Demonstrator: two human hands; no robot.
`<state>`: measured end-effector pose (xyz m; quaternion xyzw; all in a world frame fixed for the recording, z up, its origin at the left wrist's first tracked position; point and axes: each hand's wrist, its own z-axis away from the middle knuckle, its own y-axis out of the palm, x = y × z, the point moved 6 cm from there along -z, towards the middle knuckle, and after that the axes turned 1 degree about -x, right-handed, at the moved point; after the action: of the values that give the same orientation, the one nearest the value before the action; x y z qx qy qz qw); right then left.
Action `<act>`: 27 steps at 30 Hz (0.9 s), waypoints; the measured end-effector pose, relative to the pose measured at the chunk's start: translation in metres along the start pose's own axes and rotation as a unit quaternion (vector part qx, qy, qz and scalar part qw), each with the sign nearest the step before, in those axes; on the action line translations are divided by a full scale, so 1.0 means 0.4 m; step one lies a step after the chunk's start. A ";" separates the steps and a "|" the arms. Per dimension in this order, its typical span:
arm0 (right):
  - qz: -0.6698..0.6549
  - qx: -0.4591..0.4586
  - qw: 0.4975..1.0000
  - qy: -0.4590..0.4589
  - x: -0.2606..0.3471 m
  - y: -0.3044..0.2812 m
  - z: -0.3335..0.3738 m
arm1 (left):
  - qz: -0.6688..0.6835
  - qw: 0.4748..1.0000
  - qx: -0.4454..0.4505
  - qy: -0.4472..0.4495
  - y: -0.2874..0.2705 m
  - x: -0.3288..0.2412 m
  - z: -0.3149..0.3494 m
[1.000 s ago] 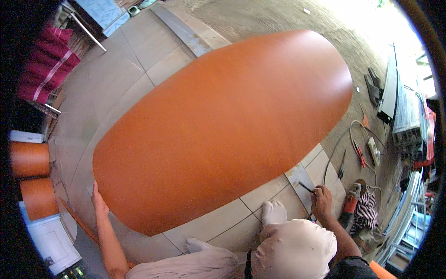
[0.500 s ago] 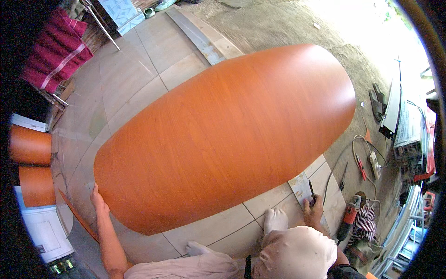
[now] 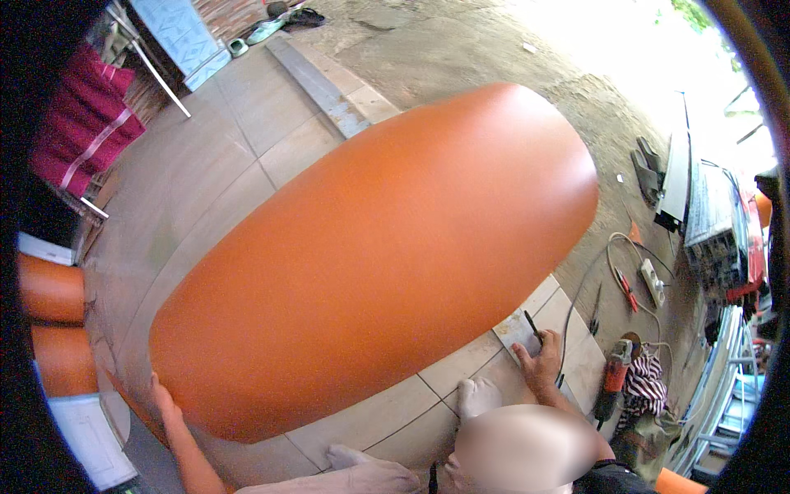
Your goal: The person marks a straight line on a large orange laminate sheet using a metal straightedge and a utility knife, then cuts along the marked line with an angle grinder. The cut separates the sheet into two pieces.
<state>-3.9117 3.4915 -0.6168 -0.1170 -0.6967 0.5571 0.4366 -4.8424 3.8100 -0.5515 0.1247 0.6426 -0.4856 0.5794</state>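
"Orange sheet, broad and smooth: where do you have it?"

"Right in front of me, slantwise over the floor tiles, its far end out over bare ground. What lies beneath it is hidden from me."

"And your grip?"

"My left hand is against its left end; whether those fingers curl underneath is hidden, so I can't tell how tightly they hold. My right hand is closed on a slim black stick, at the metal strip just beside the sheet's near edge. Pen or tool, it's too small to say, and I can't tell whether its tip touches anything."

"What else is cut off or unclear?"

"My knee is a pale blur that covers part of my right forearm. At far left, the dark rim cuts through two orange pieces, and glare washes out the upper right."

"Any labels you can read?"

"Marks on the white panel below those pieces are too faint. Whatever is on the power strip, or on the red grinder beside the striped cloth, is too small to make out."
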 end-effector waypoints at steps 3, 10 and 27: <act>0.046 0.019 0.998 -0.040 0.021 -0.007 0.003 | -0.077 0.997 0.032 0.004 -0.071 0.017 -0.030; 0.115 0.074 0.991 -0.012 0.035 -0.006 -0.003 | -0.213 0.977 -0.006 0.010 -0.176 0.017 -0.076; 0.100 -0.055 0.986 -0.121 0.010 0.031 -0.058 | -0.325 0.936 -0.135 -0.024 -0.495 -0.056 -0.096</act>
<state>-3.9009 3.5143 -0.6259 -0.1415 -0.7590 0.5686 0.2839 -5.0027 3.7501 -0.4427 -0.1820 0.6935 -0.5590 0.4165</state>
